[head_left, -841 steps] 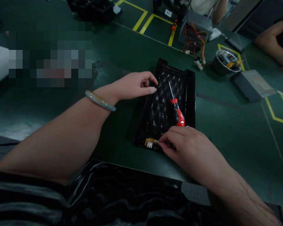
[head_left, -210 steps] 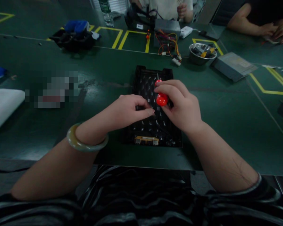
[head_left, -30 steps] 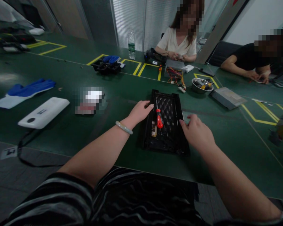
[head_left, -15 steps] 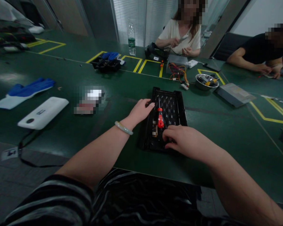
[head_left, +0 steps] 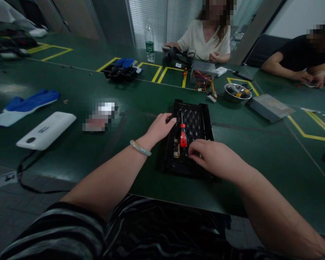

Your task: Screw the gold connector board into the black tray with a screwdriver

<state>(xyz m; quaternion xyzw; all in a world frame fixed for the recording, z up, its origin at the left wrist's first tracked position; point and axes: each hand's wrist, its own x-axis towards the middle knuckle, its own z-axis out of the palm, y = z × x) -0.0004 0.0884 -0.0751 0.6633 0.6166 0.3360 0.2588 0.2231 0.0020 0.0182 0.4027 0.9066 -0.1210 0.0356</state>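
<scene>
A: How many things is the person working with?

B: Nearest the person, two hands are resting on one black tray (head_left: 191, 104). One red-handled screwdriver (head_left: 183, 135) and one small circuit board (head_left: 176, 148) are lying side by side inside it. One bracelet (head_left: 140, 148) is sitting on the left wrist.

A: And farther off?

B: One white device (head_left: 46, 130) and one blue cloth (head_left: 32, 101) are lying well to the left. Beyond the tray, one bundle of wires (head_left: 204, 81), one metal bowl (head_left: 237, 93) and one grey box (head_left: 269, 107) are sitting near each other. One bottle (head_left: 150, 39) is standing at the far edge, where two other people are sitting.

A: What is differing from a second ago?

B: Then the right hand (head_left: 213, 159) was hovering, spread, over the tray's right rim. Now it is lying inside the tray, just right of the screwdriver's handle. The left hand (head_left: 161, 127) is staying where it was.

A: And the fingers?

B: The left hand's fingers are bending loosely, with the tips lying on the tray's left rim and gripping nothing. The right hand's fingers are curling narrowly down onto the tray floor. Whether they are pinching anything cannot be told.
</scene>
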